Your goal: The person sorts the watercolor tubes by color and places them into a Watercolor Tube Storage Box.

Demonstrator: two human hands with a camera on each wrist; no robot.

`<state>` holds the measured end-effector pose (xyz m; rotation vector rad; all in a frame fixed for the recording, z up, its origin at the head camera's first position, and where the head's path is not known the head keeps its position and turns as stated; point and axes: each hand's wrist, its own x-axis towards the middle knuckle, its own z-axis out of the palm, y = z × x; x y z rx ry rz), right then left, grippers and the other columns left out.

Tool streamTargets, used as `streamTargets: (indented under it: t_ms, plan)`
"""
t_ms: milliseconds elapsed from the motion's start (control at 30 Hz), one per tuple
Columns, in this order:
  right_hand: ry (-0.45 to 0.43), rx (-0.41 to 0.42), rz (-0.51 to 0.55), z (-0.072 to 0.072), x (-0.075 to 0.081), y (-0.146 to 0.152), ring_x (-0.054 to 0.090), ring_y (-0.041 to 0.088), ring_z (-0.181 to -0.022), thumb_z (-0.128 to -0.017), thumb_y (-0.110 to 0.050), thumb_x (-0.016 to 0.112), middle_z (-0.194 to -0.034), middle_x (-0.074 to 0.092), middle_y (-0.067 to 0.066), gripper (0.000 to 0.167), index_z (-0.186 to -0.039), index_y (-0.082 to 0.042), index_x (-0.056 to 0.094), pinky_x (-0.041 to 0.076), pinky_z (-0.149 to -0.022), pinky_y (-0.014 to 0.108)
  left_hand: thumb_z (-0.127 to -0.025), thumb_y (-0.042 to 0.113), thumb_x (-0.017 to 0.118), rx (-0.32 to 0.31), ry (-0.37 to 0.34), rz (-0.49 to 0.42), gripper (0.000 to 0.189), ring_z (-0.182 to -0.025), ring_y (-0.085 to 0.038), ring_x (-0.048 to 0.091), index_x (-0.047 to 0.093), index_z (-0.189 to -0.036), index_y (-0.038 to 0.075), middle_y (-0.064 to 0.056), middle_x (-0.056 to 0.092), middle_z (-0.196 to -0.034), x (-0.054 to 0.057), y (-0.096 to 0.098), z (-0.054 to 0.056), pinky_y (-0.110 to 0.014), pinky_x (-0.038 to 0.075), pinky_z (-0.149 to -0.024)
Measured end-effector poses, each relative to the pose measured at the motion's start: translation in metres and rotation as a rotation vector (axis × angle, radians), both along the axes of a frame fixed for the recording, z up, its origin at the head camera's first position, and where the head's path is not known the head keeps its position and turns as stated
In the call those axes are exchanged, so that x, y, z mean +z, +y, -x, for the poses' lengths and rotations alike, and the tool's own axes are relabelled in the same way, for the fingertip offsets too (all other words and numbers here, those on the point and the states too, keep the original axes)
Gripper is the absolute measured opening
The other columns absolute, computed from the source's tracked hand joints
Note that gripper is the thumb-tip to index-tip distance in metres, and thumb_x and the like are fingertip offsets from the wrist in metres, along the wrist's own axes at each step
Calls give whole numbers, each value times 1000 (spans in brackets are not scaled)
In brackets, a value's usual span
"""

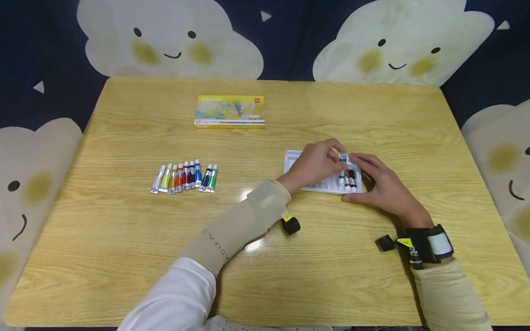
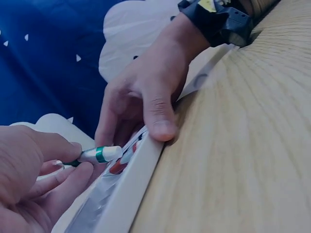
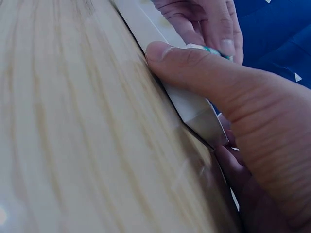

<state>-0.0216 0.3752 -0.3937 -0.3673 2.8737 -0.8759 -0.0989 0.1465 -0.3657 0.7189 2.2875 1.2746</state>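
Note:
A white plastic paint tray (image 1: 293, 157) lies on the table. Over its right part my left hand (image 1: 315, 162) pinches a green-banded paint tube (image 2: 100, 154) between thumb and fingers, its white cap tilted toward the tray's near wall in the left wrist view. My right hand (image 1: 387, 187) holds the tray's right end, thumb on the near wall (image 3: 182, 103) and fingers at the far right side. Beside the held tube, a red-brown tube (image 1: 347, 177) and a black tube (image 1: 353, 175) lie in the tray's slots. The left hand covers part of the tray in the head view.
To the left, several paint tubes (image 1: 179, 178) lie side by side, white through yellow and red to blue. A dark blue tube (image 1: 205, 178) and a green tube (image 1: 213, 178) lie just right of them. Farther back is a yellow paint box (image 1: 229, 111) on the wooden table (image 1: 331, 276).

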Motion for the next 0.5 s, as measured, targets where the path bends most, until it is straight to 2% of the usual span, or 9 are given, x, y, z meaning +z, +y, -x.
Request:
streamTargets:
  t_ms: [267, 400, 500]
  plan:
    - [0, 0, -2, 0, 1, -1, 39, 40, -148, -73, -35, 95, -162, 40, 12, 104, -160, -16, 40, 35, -114, 64, -97, 27, 73, -17, 7, 38, 30, -81, -4, 68, 65, -124, 18, 3, 78, -104, -4, 6, -5, -16, 49, -71]
    - [2, 2, -2, 0, 0, 0, 39, 41, -147, -73, -35, 95, -162, 40, 13, 105, -160, -16, 40, 35, -113, 64, -97, 28, 74, -10, 6, 64, 30, -83, -5, 69, 66, -124, 18, 3, 77, -105, -4, 8, -5, -16, 50, -71]
    - [-5, -1, 3, 0, 0, 0, 39, 41, -148, -74, -35, 95, -163, 39, 12, 105, -160, -17, 39, 35, -113, 64, -96, 30, 74, -4, 36, 93, 30, -86, -6, 70, 67, -122, 17, 2, 77, -106, -5, 10, -6, -16, 50, -72]
